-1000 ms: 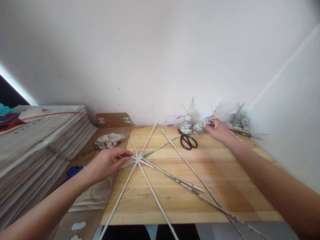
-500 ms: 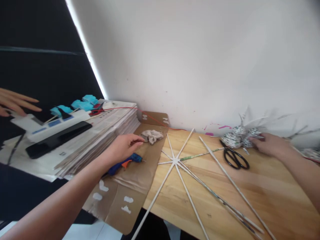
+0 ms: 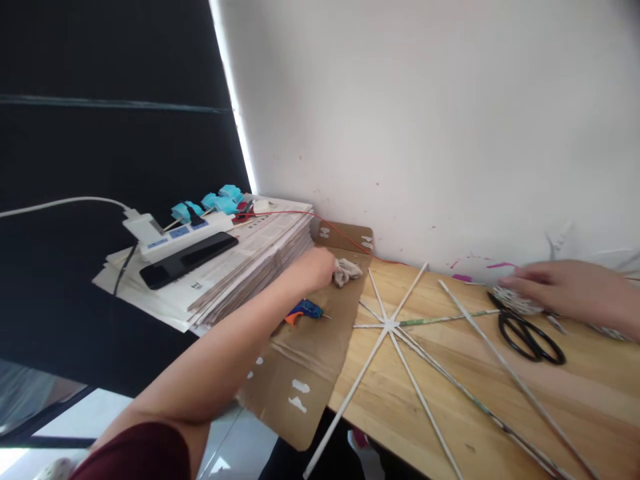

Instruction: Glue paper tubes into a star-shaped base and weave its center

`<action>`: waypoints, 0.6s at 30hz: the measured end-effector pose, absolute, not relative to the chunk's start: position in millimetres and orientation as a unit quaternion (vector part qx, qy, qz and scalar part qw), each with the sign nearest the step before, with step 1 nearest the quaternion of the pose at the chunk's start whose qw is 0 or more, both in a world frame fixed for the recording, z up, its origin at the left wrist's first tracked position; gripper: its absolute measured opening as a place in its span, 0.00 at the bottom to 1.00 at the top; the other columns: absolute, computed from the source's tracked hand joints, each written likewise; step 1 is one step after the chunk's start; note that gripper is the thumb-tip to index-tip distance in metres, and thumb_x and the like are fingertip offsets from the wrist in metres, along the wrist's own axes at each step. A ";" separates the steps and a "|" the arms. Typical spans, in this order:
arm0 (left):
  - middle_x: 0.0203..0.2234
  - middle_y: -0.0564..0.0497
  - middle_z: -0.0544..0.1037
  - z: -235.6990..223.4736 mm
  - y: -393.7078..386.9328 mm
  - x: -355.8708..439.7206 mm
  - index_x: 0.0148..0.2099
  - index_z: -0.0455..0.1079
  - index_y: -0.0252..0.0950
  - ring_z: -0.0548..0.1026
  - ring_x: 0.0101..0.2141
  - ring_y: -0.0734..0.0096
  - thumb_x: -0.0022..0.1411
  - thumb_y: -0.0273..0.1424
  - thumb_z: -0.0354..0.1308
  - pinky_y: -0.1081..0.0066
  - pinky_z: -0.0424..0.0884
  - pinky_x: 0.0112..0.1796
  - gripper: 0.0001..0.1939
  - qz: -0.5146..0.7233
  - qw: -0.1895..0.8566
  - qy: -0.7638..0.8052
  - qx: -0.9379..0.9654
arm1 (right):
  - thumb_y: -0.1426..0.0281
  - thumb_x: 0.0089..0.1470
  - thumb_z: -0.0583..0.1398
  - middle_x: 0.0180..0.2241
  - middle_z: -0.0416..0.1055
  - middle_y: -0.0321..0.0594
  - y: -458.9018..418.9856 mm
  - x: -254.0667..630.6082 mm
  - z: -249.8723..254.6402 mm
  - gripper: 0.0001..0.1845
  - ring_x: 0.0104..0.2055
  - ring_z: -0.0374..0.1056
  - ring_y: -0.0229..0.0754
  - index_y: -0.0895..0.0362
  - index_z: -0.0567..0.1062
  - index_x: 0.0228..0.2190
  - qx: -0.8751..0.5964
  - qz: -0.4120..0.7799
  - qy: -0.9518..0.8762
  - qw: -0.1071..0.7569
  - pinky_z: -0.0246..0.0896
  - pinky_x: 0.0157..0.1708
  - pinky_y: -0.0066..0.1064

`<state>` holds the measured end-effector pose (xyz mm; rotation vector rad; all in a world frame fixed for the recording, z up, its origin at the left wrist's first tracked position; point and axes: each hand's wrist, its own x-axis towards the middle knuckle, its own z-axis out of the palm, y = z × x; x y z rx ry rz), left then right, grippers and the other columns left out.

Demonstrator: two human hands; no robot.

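Observation:
My left hand (image 3: 317, 267) reaches over the brown cardboard (image 3: 310, 347), fingers curled in at a crumpled grey-beige cloth (image 3: 347, 271). Its fingertips are mostly hidden. Just below that hand lies a blue glue gun (image 3: 311, 309) with an orange trigger. At the right, my right hand (image 3: 557, 285), somewhat blurred, closes over a woven paper piece (image 3: 520, 301) and covers most of it. Black-handled scissors (image 3: 530, 337) lie close below this hand. Between the hands, thin paper sticks joined in a star (image 3: 391, 325) spread over the wooden table (image 3: 400, 413).
A loose paper stick (image 3: 515, 377) crosses one arm of the star. On the left, a newspaper stack (image 3: 265, 250) carries a black phone (image 3: 189, 260), a white power strip (image 3: 190, 237) and blue crumpled pieces (image 3: 230, 200). A red cord (image 3: 340, 233) runs along the white wall.
My left hand has moved forward to the cloth and curled in. My right hand has shifted over the woven piece. The view has swung left; another hand at the power strip has gone.

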<state>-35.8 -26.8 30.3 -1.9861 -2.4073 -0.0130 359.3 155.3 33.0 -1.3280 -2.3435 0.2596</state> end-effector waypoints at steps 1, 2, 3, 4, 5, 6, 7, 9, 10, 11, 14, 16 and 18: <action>0.42 0.32 0.79 31.6 -11.0 -36.2 0.40 0.79 0.30 0.77 0.46 0.52 0.61 0.32 0.56 0.65 0.70 0.47 0.13 0.010 0.003 -0.779 -0.627 | 0.45 0.42 0.61 0.26 0.77 0.43 143.3 327.6 37.7 0.18 0.32 0.72 0.59 0.45 0.78 0.18 -0.479 0.077 -0.861 0.151 0.65 0.35 0.51; 0.40 0.31 0.80 31.9 5.0 -37.4 0.38 0.79 0.30 0.77 0.45 0.50 0.58 0.30 0.59 0.65 0.71 0.46 0.10 0.019 -0.004 -0.783 -0.621 | 0.48 0.47 0.59 0.31 0.79 0.41 133.1 295.3 39.7 0.17 0.36 0.73 0.56 0.46 0.80 0.23 -0.451 0.084 -0.883 0.103 0.65 0.37 0.47; 0.39 0.30 0.80 31.2 20.3 -39.3 0.37 0.79 0.29 0.78 0.45 0.49 0.54 0.27 0.62 0.63 0.71 0.46 0.08 0.026 -0.008 -0.787 -0.617 | 0.52 0.50 0.58 0.32 0.79 0.40 125.6 263.6 38.6 0.17 0.37 0.73 0.53 0.48 0.81 0.26 -0.424 0.092 -0.897 0.080 0.65 0.38 0.43; 0.39 0.29 0.80 29.7 34.5 -41.7 0.37 0.79 0.28 0.78 0.44 0.47 0.51 0.24 0.63 0.62 0.71 0.45 0.09 0.030 -0.010 -0.790 -0.613 | 0.55 0.53 0.57 0.32 0.79 0.39 121.1 233.4 34.4 0.17 0.37 0.74 0.50 0.50 0.81 0.28 -0.410 0.096 -0.904 0.076 0.65 0.38 0.39; 0.39 0.29 0.79 27.5 47.2 -44.6 0.38 0.78 0.28 0.77 0.44 0.47 0.50 0.22 0.63 0.61 0.71 0.45 0.11 0.030 -0.008 -0.790 -0.612 | 0.57 0.54 0.57 0.33 0.79 0.39 119.8 205.6 27.5 0.16 0.38 0.74 0.48 0.51 0.81 0.29 -0.402 0.101 -0.907 0.080 0.65 0.38 0.35; 0.40 0.29 0.79 24.9 58.2 -47.7 0.40 0.78 0.28 0.77 0.45 0.48 0.50 0.20 0.62 0.61 0.71 0.46 0.13 0.025 -0.002 -0.789 -0.614 | 0.60 0.56 0.57 0.34 0.80 0.38 121.2 180.8 18.4 0.14 0.38 0.74 0.46 0.52 0.81 0.32 -0.399 0.109 -0.906 0.088 0.64 0.37 0.32; 0.43 0.29 0.78 22.1 67.4 -51.0 0.44 0.77 0.28 0.76 0.47 0.49 0.51 0.20 0.61 0.61 0.70 0.47 0.16 0.016 0.008 -0.785 -0.619 | 0.62 0.56 0.57 0.36 0.80 0.38 124.8 159.2 8.1 0.13 0.40 0.74 0.45 0.52 0.81 0.35 -0.406 0.111 -0.901 0.103 0.64 0.38 0.30; 0.50 0.31 0.74 16.6 82.2 -57.0 0.53 0.72 0.28 0.72 0.53 0.52 0.55 0.19 0.56 0.61 0.68 0.51 0.22 -0.015 0.036 -0.768 -0.639 | 0.65 0.57 0.57 0.42 0.79 0.41 135.7 126.1 -13.1 0.15 0.45 0.73 0.45 0.53 0.79 0.44 -0.422 0.100 -0.892 0.130 0.63 0.41 0.30; 0.54 0.32 0.71 14.0 88.4 -59.4 0.57 0.68 0.29 0.69 0.55 0.54 0.57 0.19 0.54 0.62 0.66 0.53 0.24 -0.034 0.050 -0.755 -0.653 | 0.65 0.57 0.58 0.43 0.78 0.43 141.9 114.5 -22.5 0.17 0.46 0.73 0.47 0.55 0.77 0.47 -0.433 0.094 -0.885 0.141 0.63 0.42 0.31; 0.56 0.34 0.69 11.6 94.1 -61.5 0.60 0.65 0.30 0.67 0.56 0.56 0.59 0.19 0.52 0.62 0.65 0.54 0.26 -0.051 0.062 -0.741 -0.666 | 0.65 0.57 0.58 0.44 0.78 0.45 148.0 105.9 -30.6 0.18 0.47 0.72 0.48 0.55 0.76 0.48 -0.444 0.089 -0.879 0.149 0.63 0.43 0.32; 0.58 0.38 0.68 4.2 109.7 -65.6 0.61 0.61 0.31 0.64 0.58 0.60 0.62 0.21 0.48 0.64 0.61 0.57 0.25 -0.093 0.083 -0.707 -0.696 | 0.65 0.56 0.59 0.43 0.78 0.48 163.8 95.4 -45.7 0.15 0.47 0.72 0.50 0.55 0.77 0.45 -0.476 0.077 -0.860 0.167 0.63 0.42 0.34; 0.57 0.38 0.68 -0.7 117.6 -67.2 0.61 0.61 0.30 0.64 0.58 0.60 0.64 0.22 0.47 0.64 0.60 0.57 0.23 -0.126 0.090 -0.694 -0.703 | 0.64 0.58 0.57 0.42 0.77 0.51 171.3 97.1 -50.3 0.14 0.45 0.73 0.51 0.56 0.77 0.42 -0.498 0.067 -0.846 0.179 0.63 0.41 0.36; 0.56 0.38 0.69 -4.8 122.6 -68.3 0.60 0.61 0.31 0.65 0.56 0.59 0.63 0.22 0.49 0.64 0.61 0.56 0.23 -0.162 0.089 -0.685 -0.705 | 0.63 0.59 0.55 0.41 0.77 0.53 176.4 102.0 -52.9 0.15 0.44 0.73 0.52 0.57 0.76 0.41 -0.518 0.058 -0.832 0.191 0.63 0.40 0.37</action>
